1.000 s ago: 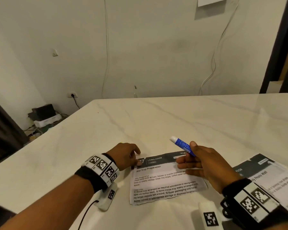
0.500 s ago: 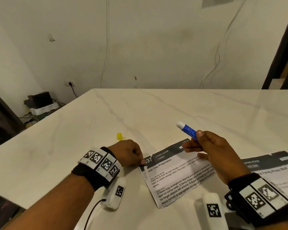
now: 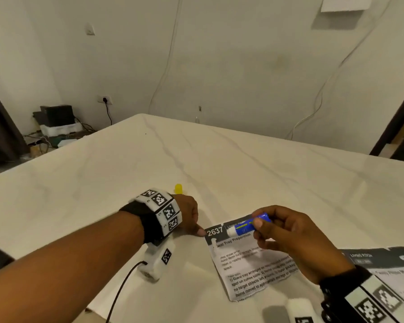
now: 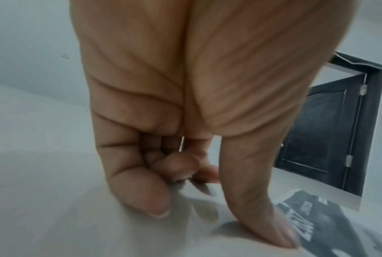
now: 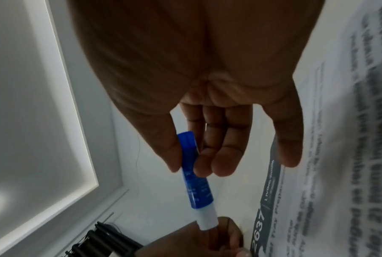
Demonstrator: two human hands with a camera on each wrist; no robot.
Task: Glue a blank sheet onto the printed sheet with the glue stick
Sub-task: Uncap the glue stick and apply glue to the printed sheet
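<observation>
Glue stick (image 3: 247, 226) pinched in right hand (image 3: 289, 238), long axis level, white tip leftward above printed sheet's (image 3: 254, 264) header; left hand (image 3: 188, 216) pins sheet's left corner with thumb on surface (image 3: 219, 164).

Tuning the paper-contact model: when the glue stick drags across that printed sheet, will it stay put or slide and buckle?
The printed sheet looks thin with a ragged near edge, so likely floppy and light. The table looks smooth, so it would probably slide. Only one left hand fingertip pins the corner; away from that it may wrinkle under the glue stick.
</observation>
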